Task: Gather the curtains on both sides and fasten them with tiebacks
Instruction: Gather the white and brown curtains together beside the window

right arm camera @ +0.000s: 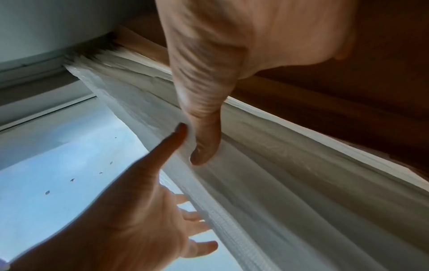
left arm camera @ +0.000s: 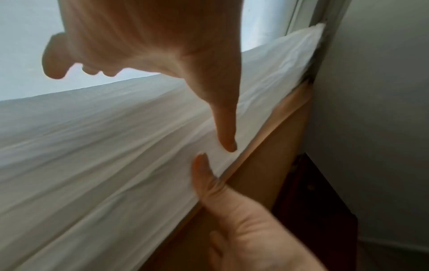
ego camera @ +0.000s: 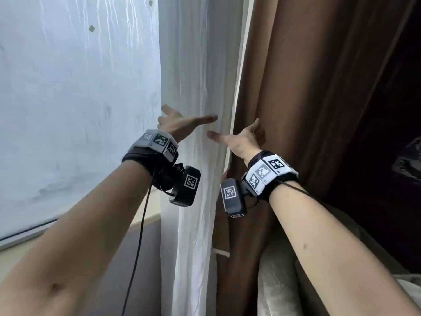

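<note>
Both my grips are wide, fingers spread and holding nothing. My left hand (ego camera: 176, 124) reaches past the crinkled white sheer (ego camera: 196, 92); my right hand (ego camera: 241, 139) sits beside the smooth brown curtain (ego camera: 296, 99), thumbs nearly meeting over the sheer's soft vertical folds.

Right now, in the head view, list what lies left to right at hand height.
Pale frosted window pane → open left hand → gathered white sheer curtain → open right hand → brown heavy curtain.
</note>
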`<action>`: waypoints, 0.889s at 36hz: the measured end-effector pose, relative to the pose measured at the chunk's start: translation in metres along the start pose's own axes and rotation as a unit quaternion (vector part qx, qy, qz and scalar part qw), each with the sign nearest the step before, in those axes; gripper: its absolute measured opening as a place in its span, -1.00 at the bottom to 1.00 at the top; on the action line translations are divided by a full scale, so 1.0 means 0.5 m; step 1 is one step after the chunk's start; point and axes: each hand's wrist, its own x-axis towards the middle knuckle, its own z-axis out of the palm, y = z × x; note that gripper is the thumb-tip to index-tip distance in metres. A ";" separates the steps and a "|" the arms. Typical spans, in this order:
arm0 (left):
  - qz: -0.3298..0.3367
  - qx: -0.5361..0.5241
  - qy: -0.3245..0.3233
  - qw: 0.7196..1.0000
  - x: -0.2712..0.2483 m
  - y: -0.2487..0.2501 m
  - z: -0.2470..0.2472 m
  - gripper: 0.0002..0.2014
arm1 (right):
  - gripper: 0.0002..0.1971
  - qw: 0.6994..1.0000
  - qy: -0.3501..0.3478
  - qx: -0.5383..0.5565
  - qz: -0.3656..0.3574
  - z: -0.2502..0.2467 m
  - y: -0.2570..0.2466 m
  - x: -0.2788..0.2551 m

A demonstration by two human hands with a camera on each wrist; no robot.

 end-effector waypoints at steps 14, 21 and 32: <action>0.005 -0.023 0.041 0.999 0.197 -0.033 0.084 0.56 | 0.38 0.992 -0.030 0.118 0.032 0.088 0.050 0.174; 0.017 -0.085 -0.024 0.996 0.320 -0.028 0.134 0.53 | 0.22 0.972 0.110 0.191 0.082 0.107 0.078 0.276; 0.153 0.051 -0.111 0.981 0.390 0.004 0.263 -0.79 | 0.09 0.961 0.128 0.215 0.114 0.104 0.096 0.348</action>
